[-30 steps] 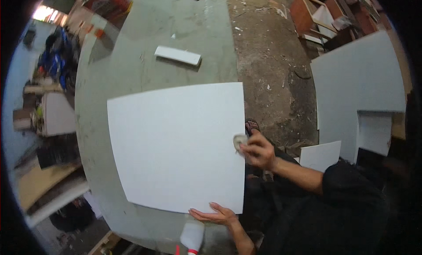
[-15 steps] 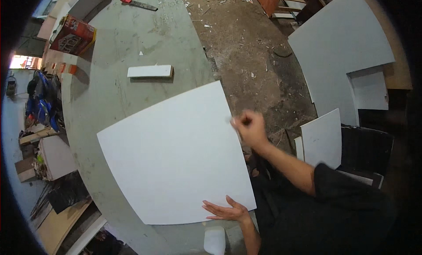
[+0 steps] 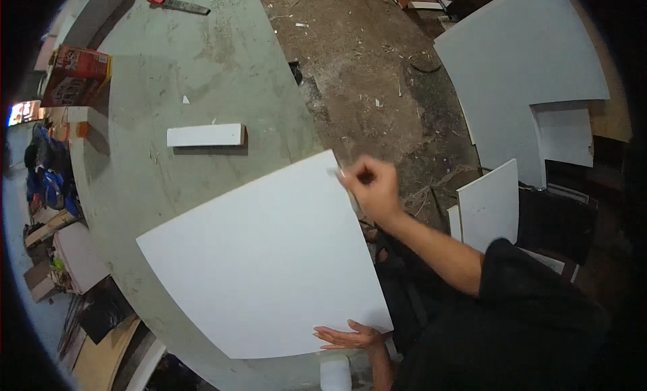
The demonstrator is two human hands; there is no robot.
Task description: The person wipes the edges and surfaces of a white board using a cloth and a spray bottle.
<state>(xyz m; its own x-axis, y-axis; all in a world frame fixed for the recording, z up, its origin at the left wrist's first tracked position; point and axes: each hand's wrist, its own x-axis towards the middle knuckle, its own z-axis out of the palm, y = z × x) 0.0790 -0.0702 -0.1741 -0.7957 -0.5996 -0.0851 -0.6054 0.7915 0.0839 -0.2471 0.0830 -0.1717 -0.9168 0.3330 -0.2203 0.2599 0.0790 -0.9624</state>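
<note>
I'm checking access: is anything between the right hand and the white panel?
Nothing visible blocks the right hand from the white panel; only a small blurred item shows at its fingers, by the panel's edge.

Smooth white board is lying over scuffed, matt green.
The white panel point(image 3: 263, 270) is showing an even, low-sheen face like laminate, its thin far edge looking tan and wood-like; the tabletop point(image 3: 253, 81) beneath is looking dull, with stains and scratches marking it. The small block point(image 3: 204, 135) is pairing smooth white faces with a brown, wood-like end. The red tin point(image 3: 79, 76) is looking like painted metal, the white container point(image 3: 335, 375) like smooth plastic. The black sleeve point(image 3: 515, 270) is showing matt cloth; the floor point(image 3: 360, 71) is looking rough and gritty.
</note>
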